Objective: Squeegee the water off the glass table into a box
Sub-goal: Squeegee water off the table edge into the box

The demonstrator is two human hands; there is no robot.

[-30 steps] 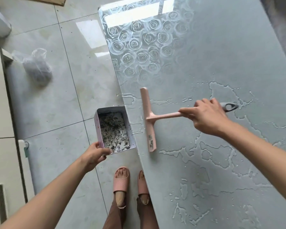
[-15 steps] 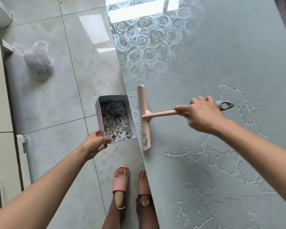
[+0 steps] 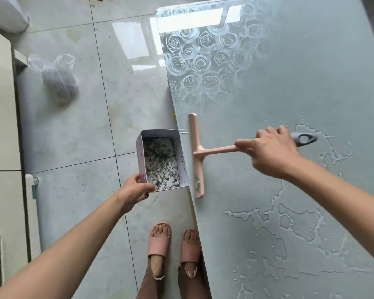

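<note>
The one squeegee [image 3: 196, 156] has slid left to the glass table's [image 3: 311, 83] edge, beside the one box [image 3: 160, 134]. The right hand [image 3: 272, 152] grips its handle; the left hand [image 3: 134, 190] pinches the box's near corner.

floor [image 3: 73, 137]: glossy pale tiles; bright reflection [image 3: 130, 42]; white cabinet [image 3: 0, 126] left

Pink squeegee [image 3: 196, 156] with grey handle end, rose-patterned pale green glass table [image 3: 289, 83], pink slippers [image 3: 159, 242]
</note>
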